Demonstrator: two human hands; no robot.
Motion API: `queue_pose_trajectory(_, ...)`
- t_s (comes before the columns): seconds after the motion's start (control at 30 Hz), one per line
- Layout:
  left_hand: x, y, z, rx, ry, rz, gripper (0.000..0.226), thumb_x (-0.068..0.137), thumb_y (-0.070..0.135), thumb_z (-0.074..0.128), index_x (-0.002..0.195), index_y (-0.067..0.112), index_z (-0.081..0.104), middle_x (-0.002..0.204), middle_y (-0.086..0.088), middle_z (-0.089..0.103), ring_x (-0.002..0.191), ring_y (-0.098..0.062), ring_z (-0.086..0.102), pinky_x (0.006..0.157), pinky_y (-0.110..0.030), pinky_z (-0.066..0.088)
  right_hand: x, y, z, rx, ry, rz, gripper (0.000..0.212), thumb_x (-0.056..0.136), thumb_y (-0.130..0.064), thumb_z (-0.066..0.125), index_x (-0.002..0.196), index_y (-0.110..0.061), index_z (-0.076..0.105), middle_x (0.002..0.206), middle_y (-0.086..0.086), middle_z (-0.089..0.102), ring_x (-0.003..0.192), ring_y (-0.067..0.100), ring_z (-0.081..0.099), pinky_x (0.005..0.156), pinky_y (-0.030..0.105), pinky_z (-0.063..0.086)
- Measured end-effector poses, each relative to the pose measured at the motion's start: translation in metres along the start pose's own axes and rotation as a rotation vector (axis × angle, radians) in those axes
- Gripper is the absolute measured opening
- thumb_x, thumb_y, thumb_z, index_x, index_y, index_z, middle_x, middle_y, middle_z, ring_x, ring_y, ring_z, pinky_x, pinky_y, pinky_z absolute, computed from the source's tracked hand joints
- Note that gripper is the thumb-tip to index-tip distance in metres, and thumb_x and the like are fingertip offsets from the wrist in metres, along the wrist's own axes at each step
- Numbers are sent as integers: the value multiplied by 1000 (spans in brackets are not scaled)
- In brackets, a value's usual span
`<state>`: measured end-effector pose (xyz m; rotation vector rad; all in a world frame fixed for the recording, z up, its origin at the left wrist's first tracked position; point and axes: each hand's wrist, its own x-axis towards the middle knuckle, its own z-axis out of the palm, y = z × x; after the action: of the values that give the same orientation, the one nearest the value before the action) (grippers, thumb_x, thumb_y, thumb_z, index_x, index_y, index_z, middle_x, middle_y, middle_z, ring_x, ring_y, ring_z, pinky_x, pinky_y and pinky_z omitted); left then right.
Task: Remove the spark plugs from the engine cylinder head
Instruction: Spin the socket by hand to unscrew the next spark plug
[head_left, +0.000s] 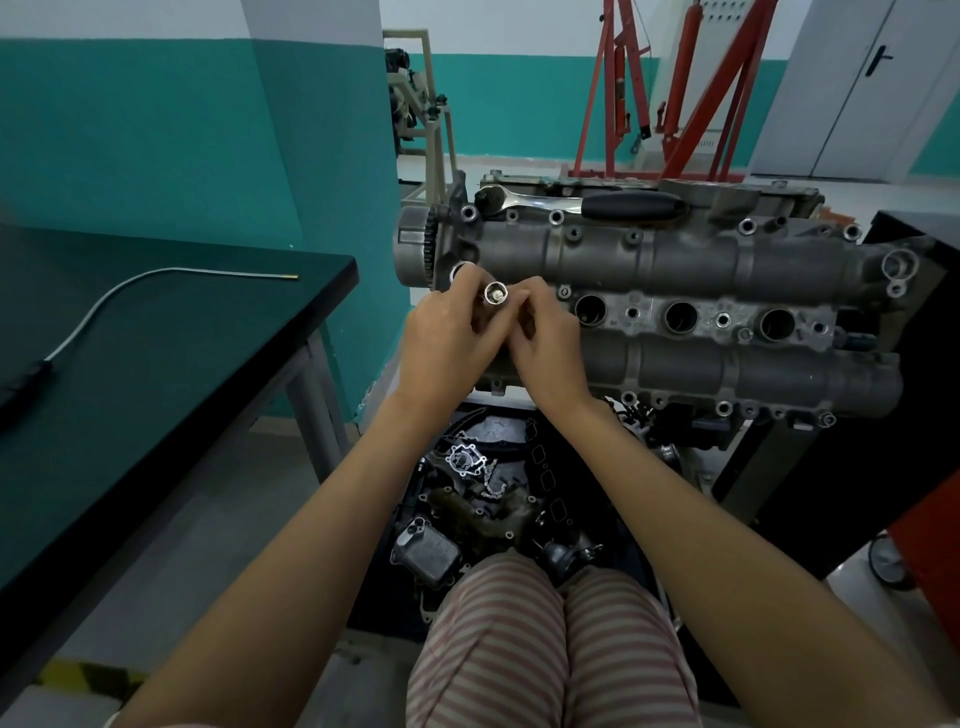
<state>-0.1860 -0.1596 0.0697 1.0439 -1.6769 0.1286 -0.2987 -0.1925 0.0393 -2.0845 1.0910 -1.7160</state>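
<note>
Far to the left of the grip, a flexible pick-up tool (130, 291) lies on the dark bench (218, 395), well apart from both hands.

The left hand (441, 343) is curled around a spark plug socket (496, 294), whose open end is turned up toward the camera; something pale is seen inside it, probably the tip of a spark plug, though this cannot be told for certain. The right hand (545, 343) is pressed against the left, its fingertips (522, 296) pinching at the socket's rim. The socket is thus held between both hands, its long axis running from the palms up and away, roughly toward the viewer.

Just behind the grip, partly hidden by the left fingers, the first plug well (460, 270) is seen. To the right of the grip, three further plug wells (591, 309) lie in a row along the cylinder head (727, 260), and the nearest one is just beside the right hand. Whether plugs remain in them cannot be told.

Beyond the grip, a ratchet (582, 202) is laid across the far edge of the head.

The plug is judged to be ready for drawing out along the socket's axis, the right hand being the nearer to its mouth.
</note>
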Motion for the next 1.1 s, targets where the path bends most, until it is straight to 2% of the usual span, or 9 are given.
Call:
queue_pose_trajectory(0.13,0,-1,-5,44,-57,76,20,89,21,58,102,6,61,57,12,43,48,-12,41,48,-27,38,0,1,-1,-37,-4,-49,18,91,-15,48,105,-11,58,79,-20,53,73,-12,52,65,6,37)
queue_pose_trajectory(0.27,0,-2,-1,24,-12,4,24,90,23,60,83,1,56,55,-4,52,48,-24,47,48,-32,38,0,1,1,-35,-2,-19,25,89,-19,50,113,-12,54,77,-12,58,63,-5,50,60,10,36)
queue_pose_trajectory(0.33,0,0,1,12,1,-18,32,88,28,61,76,0,51,54,-7,52,49,-27,47,48,-33,37,0,0,1,2,9,31,22,86,-21,56,106,-13,52,73,-2,59,58,1,47,56,16,37)
queue_pose_trajectory(0.4,0,1,1,15,5,-4,33,87,30,63,75,1,51,55,-5,51,49,-27,47,48,-32,37,-1,0,1,17,16,36,9,86,-20,56,93,-18,50,69,-7,55,58,2,48,54,15,36)
queue_pose_trajectory(0.6,-3,1,-5,39,-55,95,21,89,18,58,106,7,63,59,14,42,50,-11,39,57,-19,30,-2,0,-2,-34,-13,-43,16,93,-16,47,105,-10,57,83,-8,60,72,2,56,65,16,44)
queue_pose_trajectory(0.77,0,-3,-1,3,6,-8,23,90,24,60,84,2,57,55,-4,52,49,-24,47,49,-32,39,-1,0,0,-48,-11,-16,27,91,-17,51,117,-11,54,83,-5,61,64,-1,48,62,17,40)
queue_pose_trajectory(0.87,0,-3,-1,-5,9,-4,33,87,31,60,78,1,52,54,-5,51,48,-26,47,47,-32,38,-2,-1,0,10,4,32,12,88,-19,55,99,-15,52,73,-3,58,59,1,47,57,19,38)
queue_pose_trajectory(0.97,-2,-1,-4,1,-35,56,26,87,30,59,88,4,57,59,6,48,50,-17,45,49,-28,38,-3,-1,-2,-22,-5,-12,6,89,-18,51,93,-14,53,73,-20,51,66,-6,52,60,10,38)
queue_pose_trajectory(1.1,-1,-2,-6,32,-68,69,23,89,20,56,108,7,61,57,16,42,51,-12,42,54,-25,35,-3,0,-2,-51,-4,-68,16,92,-15,48,104,-10,57,82,-20,54,72,-9,52,66,5,38)
